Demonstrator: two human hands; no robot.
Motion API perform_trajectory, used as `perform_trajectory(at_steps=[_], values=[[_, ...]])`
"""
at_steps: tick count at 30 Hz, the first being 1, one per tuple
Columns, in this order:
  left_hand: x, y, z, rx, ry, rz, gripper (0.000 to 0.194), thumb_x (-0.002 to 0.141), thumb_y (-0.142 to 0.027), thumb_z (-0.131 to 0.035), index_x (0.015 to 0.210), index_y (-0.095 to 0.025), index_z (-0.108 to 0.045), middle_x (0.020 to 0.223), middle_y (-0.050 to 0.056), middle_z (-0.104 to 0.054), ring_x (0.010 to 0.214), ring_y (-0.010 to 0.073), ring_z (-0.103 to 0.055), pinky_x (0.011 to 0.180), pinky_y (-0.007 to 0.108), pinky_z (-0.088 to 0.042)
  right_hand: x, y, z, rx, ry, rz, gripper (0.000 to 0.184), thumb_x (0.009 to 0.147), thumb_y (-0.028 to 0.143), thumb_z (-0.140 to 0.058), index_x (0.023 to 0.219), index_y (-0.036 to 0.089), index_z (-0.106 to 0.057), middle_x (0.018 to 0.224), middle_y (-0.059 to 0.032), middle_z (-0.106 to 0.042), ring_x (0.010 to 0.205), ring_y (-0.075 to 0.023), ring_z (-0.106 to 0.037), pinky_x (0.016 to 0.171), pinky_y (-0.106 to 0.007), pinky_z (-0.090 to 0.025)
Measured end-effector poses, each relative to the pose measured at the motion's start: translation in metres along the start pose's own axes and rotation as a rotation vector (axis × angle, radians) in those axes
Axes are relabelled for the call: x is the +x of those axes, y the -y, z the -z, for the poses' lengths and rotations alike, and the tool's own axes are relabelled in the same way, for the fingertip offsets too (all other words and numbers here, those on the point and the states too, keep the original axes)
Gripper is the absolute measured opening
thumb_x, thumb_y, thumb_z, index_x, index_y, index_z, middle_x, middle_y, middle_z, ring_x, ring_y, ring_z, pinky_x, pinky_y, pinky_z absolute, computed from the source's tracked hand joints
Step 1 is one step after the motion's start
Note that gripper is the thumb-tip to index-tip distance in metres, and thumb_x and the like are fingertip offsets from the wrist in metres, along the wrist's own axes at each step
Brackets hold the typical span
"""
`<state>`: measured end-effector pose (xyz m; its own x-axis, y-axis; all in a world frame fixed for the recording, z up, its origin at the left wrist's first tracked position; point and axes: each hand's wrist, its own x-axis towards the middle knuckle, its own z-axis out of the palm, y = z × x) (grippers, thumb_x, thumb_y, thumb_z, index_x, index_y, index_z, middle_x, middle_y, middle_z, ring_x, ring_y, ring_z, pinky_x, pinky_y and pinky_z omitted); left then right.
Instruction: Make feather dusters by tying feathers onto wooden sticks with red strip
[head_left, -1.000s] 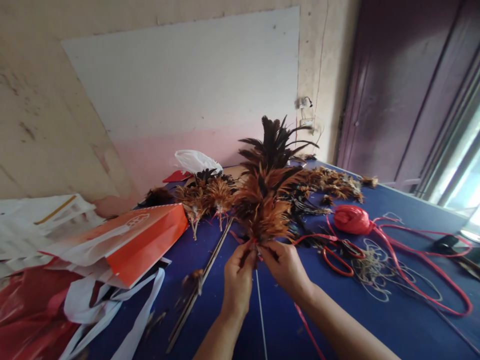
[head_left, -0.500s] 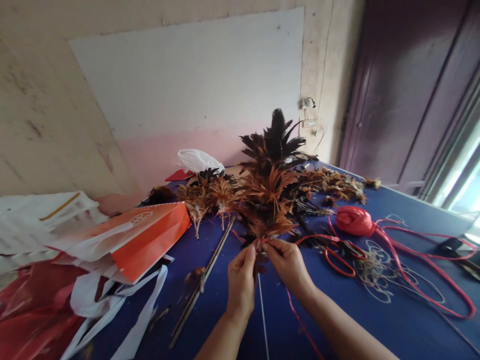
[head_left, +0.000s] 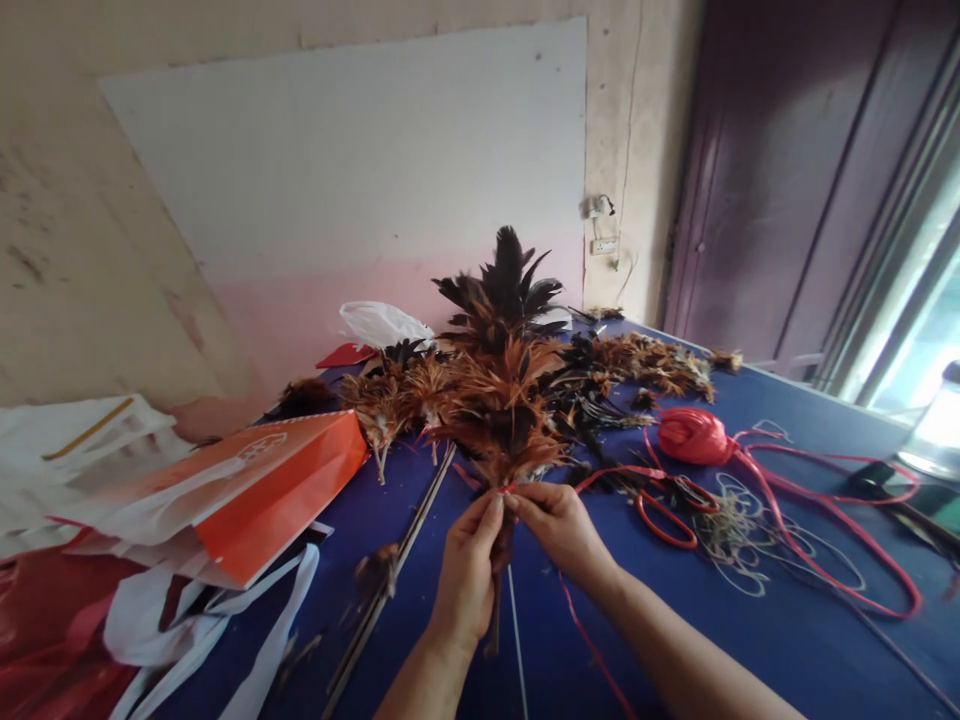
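Observation:
A feather duster [head_left: 506, 360] of brown and black feathers stands up in front of me, its stick running down below my hands. My left hand [head_left: 471, 560] is closed around the stick just under the lowest feathers, thumb pressed at the binding. Fingers pinched, my right hand [head_left: 559, 520] grips the red plastic string [head_left: 581, 630] where it wraps the feather bases. That string trails down below the right wrist. Both hands meet at the binding, so the exact grip is partly hidden.
Bunches of feathers [head_left: 645, 365] lie along the back of the blue table [head_left: 810, 440]. To the right are a red string ball [head_left: 690, 436], orange-handled scissors [head_left: 666, 520] and tangled pale thread [head_left: 731, 545]. Thin sticks [head_left: 390, 580] and an orange paper bag [head_left: 285, 500] lie left.
The duster and both hands have shifted slightly left in view, and the duster stands straighter, with more of its stick showing below. The grip at the binding looks the same.

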<state>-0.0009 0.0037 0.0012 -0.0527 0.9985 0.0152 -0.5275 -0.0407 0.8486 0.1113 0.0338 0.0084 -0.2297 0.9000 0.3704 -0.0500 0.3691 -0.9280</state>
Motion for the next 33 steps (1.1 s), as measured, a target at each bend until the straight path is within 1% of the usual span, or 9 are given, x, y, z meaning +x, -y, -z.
perform_trajectory(at_steps=[5,10,13,16,18,20,23,27,33], values=[[0.005,0.002,0.003,-0.012,-0.093,-0.021,0.025,0.062,-0.034,-0.074,0.079,-0.015,-0.069,0.051,-0.005,-0.048,0.043,0.0031,-0.037,0.043,0.015,-0.031,-0.002,0.003,-0.011,-0.174,-0.081,-0.004,0.029,0.08,0.035,-0.052,0.076,0.012,-0.069,0.065,-0.0022,-0.064,0.061,-0.0135,-0.054,0.057,-0.021,-0.041],[0.009,-0.002,0.007,-0.026,-0.136,-0.038,0.025,0.059,-0.031,-0.076,0.075,-0.013,-0.069,0.049,-0.005,-0.048,0.043,0.0023,-0.037,0.039,0.013,-0.026,-0.012,0.015,-0.013,-0.344,0.012,0.072,0.023,0.082,0.026,-0.047,0.086,0.015,-0.067,0.069,-0.0004,-0.064,0.061,-0.0121,-0.053,0.056,-0.019,-0.038],[0.016,-0.008,0.016,-0.034,-0.171,-0.048,0.026,0.059,-0.03,-0.076,0.076,-0.012,-0.068,0.053,-0.004,-0.05,0.043,0.0018,-0.038,0.037,0.012,-0.024,-0.009,0.01,0.005,-0.492,0.111,0.085,0.028,0.083,0.028,-0.044,0.075,0.014,-0.067,0.059,0.0011,-0.058,0.053,-0.0098,-0.048,0.05,-0.019,-0.033],[0.021,-0.017,0.026,-0.096,-0.17,-0.081,0.026,0.059,-0.029,-0.076,0.074,-0.01,-0.067,0.055,-0.003,-0.049,0.041,0.0002,-0.033,0.035,0.011,-0.02,0.011,-0.006,0.041,-0.68,0.16,-0.078,0.039,0.082,0.037,-0.045,0.058,0.013,-0.065,0.046,0.0018,-0.051,0.046,-0.0093,-0.045,0.045,-0.019,-0.03],[0.023,-0.022,0.03,-0.154,-0.162,-0.086,0.026,0.058,-0.027,-0.077,0.073,-0.01,-0.066,0.058,-0.003,-0.049,0.041,-0.0004,-0.032,0.035,0.011,-0.022,0.032,-0.019,0.071,-0.818,0.043,-0.212,0.037,0.08,0.039,-0.047,0.061,0.014,-0.067,0.052,0.001,-0.056,0.053,-0.0112,-0.051,0.049,-0.019,-0.035],[0.022,-0.024,0.03,-0.17,-0.149,-0.055,0.026,0.058,-0.027,-0.077,0.074,-0.011,-0.065,0.057,-0.004,-0.048,0.041,-0.0007,-0.031,0.034,0.011,-0.021,0.054,-0.031,0.098,-0.891,-0.048,-0.271,0.027,0.077,0.031,-0.05,0.07,0.016,-0.07,0.063,-0.0013,-0.064,0.064,-0.0144,-0.057,0.057,-0.02,-0.039],[0.018,-0.023,0.025,-0.146,-0.113,0.026,0.027,0.062,-0.032,-0.074,0.079,-0.012,-0.066,0.052,-0.006,-0.043,0.037,-0.0011,-0.027,0.033,0.01,-0.017,0.08,-0.044,0.124,-0.978,-0.153,-0.365,0.02,0.072,0.021,-0.052,0.075,0.017,-0.072,0.078,-0.0068,-0.068,0.08,-0.0201,-0.061,0.067,-0.024,-0.042],[0.018,-0.019,0.022,-0.171,-0.102,0.019,0.028,0.061,-0.029,-0.076,0.079,-0.01,-0.066,0.059,-0.003,-0.048,0.041,-0.0015,-0.03,0.033,0.009,-0.019,0.105,-0.058,0.131,-1.042,-0.26,-0.504,0.018,0.068,0.018,-0.056,0.075,0.015,-0.072,0.087,-0.014,-0.068,0.088,-0.026,-0.062,0.072,-0.03,-0.044],[0.024,-0.018,0.029,-0.217,-0.159,-0.013,0.027,0.058,-0.025,-0.077,0.077,-0.01,-0.067,0.073,0.003,-0.058,0.046,-0.001,-0.037,0.034,0.009,-0.022,0.126,-0.077,0.118,-1.009,-0.355,-0.594,0.028,0.07,0.032,-0.058,0.082,0.01,-0.07,0.094,-0.0216,-0.065,0.092,-0.0334,-0.06,0.075,-0.041,-0.045]])
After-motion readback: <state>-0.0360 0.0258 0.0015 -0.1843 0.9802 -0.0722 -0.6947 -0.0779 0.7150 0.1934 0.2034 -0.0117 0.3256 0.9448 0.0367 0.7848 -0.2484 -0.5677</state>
